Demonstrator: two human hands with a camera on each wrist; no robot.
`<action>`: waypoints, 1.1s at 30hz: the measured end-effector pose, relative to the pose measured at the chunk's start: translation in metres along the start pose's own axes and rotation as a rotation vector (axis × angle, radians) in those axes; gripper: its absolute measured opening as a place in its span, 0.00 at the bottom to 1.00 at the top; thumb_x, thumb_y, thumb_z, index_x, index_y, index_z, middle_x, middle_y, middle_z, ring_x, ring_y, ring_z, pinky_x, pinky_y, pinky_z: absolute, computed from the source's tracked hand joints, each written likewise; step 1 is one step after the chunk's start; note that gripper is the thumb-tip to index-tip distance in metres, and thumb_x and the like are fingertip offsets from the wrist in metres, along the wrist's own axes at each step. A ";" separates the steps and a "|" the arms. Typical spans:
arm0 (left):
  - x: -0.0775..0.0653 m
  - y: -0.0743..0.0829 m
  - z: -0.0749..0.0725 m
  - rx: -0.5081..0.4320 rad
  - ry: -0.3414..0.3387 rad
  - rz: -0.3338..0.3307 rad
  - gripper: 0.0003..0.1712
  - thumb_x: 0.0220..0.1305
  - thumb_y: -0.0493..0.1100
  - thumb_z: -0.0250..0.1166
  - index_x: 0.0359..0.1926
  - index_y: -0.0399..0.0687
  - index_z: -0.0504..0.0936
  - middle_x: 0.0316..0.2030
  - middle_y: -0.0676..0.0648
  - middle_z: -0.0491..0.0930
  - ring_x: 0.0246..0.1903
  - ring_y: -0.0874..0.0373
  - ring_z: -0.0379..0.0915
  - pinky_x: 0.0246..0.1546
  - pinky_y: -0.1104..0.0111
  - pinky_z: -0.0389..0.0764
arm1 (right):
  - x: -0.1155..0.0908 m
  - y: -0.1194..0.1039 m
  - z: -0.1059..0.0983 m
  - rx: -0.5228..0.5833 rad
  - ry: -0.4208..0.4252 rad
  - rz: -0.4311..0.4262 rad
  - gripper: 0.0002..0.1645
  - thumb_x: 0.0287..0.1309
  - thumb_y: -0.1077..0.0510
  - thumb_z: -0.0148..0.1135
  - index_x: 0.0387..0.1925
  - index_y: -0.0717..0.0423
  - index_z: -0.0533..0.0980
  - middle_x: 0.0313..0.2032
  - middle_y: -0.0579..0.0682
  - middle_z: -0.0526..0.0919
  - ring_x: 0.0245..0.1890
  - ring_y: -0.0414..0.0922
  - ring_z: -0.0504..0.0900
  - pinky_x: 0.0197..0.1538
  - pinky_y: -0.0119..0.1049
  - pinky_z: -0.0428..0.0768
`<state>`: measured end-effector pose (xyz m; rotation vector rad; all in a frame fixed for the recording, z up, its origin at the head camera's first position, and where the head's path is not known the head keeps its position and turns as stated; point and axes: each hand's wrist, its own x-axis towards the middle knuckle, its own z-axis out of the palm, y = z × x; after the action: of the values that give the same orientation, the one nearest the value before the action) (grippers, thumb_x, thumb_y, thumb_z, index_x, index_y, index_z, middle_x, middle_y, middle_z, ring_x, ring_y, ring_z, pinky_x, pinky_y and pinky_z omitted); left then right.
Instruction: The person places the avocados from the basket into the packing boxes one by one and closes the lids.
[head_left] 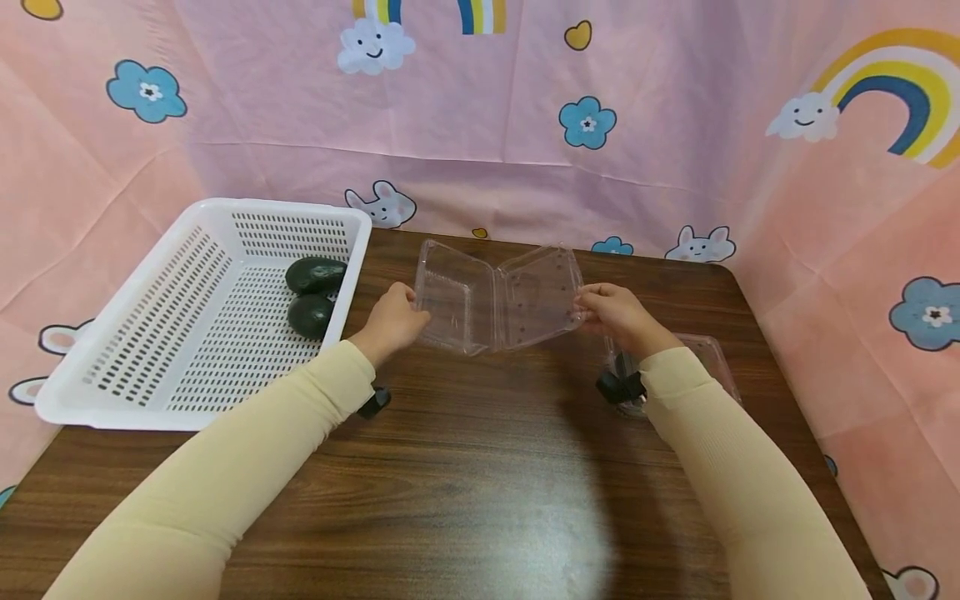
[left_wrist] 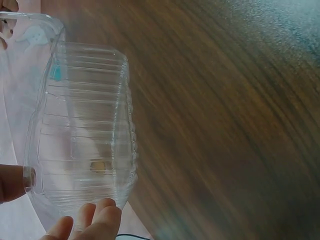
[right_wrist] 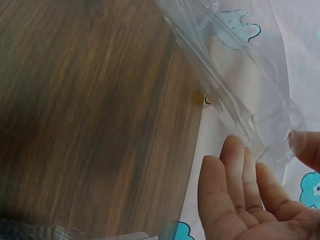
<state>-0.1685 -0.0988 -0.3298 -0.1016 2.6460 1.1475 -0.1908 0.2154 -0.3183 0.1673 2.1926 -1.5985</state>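
Note:
A clear plastic clamshell box [head_left: 498,300] hangs unfolded above the table, its two halves joined at a middle hinge. My left hand [head_left: 393,321] pinches the outer edge of the deeper half; in the left wrist view its thumb and fingers [left_wrist: 102,220] lie on either side of the ribbed wall. With the right hand [head_left: 615,310] I pinch the flatter, holed half by its outer edge. In the right wrist view, the thumb is on one face and the fingers [right_wrist: 215,185] are on the other. Nothing lies inside the box.
At the left stands a white perforated basket [head_left: 150,417] with two dark green avocado-like fruits [head_left: 311,315] against its right side. More clear plastic packaging [head_left: 708,354] lies on the wooden table [head_left: 450,483], partly behind my right forearm. Patterned cloth [head_left: 465,108] hangs behind the table.

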 end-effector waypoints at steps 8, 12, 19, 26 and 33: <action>-0.007 -0.005 0.000 -0.053 -0.037 -0.009 0.29 0.68 0.39 0.51 0.65 0.28 0.56 0.51 0.32 0.71 0.45 0.44 0.67 0.46 0.55 0.72 | -0.011 0.006 -0.001 -0.031 -0.016 -0.004 0.29 0.74 0.58 0.43 0.70 0.67 0.55 0.67 0.65 0.61 0.53 0.48 0.70 0.65 0.47 0.67; -0.010 -0.006 0.000 -0.067 -0.057 -0.015 0.29 0.68 0.38 0.51 0.65 0.27 0.55 0.57 0.30 0.68 0.49 0.43 0.67 0.49 0.54 0.72 | -0.016 0.010 -0.002 -0.046 -0.012 -0.003 0.29 0.74 0.58 0.43 0.69 0.67 0.55 0.66 0.65 0.62 0.52 0.48 0.71 0.66 0.48 0.67; -0.015 -0.010 0.003 -0.081 -0.065 -0.017 0.28 0.68 0.38 0.51 0.64 0.27 0.56 0.58 0.28 0.67 0.55 0.39 0.66 0.53 0.51 0.72 | -0.021 0.015 -0.003 -0.076 -0.005 -0.006 0.28 0.72 0.58 0.44 0.68 0.66 0.57 0.63 0.65 0.65 0.44 0.43 0.74 0.63 0.49 0.69; -0.018 -0.012 0.004 -0.089 -0.065 0.003 0.29 0.66 0.36 0.53 0.63 0.24 0.57 0.56 0.28 0.69 0.54 0.40 0.66 0.55 0.51 0.71 | -0.028 0.016 -0.001 -0.076 -0.015 -0.027 0.31 0.72 0.58 0.43 0.71 0.65 0.53 0.65 0.66 0.63 0.43 0.40 0.74 0.62 0.49 0.70; -0.020 -0.016 0.006 -0.093 -0.059 0.010 0.29 0.64 0.35 0.55 0.61 0.23 0.58 0.51 0.31 0.70 0.49 0.44 0.67 0.53 0.54 0.72 | -0.037 0.017 -0.001 -0.058 -0.026 -0.027 0.32 0.74 0.57 0.41 0.72 0.65 0.50 0.66 0.67 0.61 0.56 0.52 0.72 0.65 0.51 0.67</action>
<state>-0.1458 -0.1055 -0.3399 -0.0703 2.5449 1.2578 -0.1522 0.2274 -0.3184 0.0994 2.2272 -1.5414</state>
